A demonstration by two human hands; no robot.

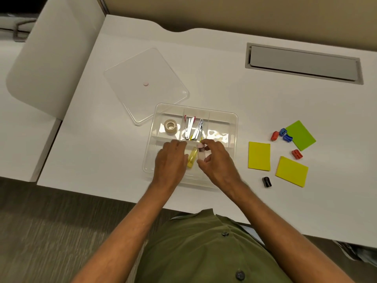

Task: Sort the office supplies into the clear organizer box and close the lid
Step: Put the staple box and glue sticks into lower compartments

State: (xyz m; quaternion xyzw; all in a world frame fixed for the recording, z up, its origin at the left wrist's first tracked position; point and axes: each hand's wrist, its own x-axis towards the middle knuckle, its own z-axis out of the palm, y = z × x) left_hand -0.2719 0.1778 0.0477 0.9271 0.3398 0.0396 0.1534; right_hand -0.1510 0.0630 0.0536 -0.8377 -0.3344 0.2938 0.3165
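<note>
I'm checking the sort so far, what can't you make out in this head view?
- Right hand: holds a small pale item; blur and fingers hide what it is.
- Left hand: covers the box's near-left compartment; grip unclear.
- Yellow item: partly hidden between the hands.
- Staplers: near ends hidden by the hands.

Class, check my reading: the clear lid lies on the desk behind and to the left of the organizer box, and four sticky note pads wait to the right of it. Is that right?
Not quite. The head view shows three sticky note pads, not four: two yellow and one green. The clear lid does lie on the desk behind and left of the organizer box.
</note>
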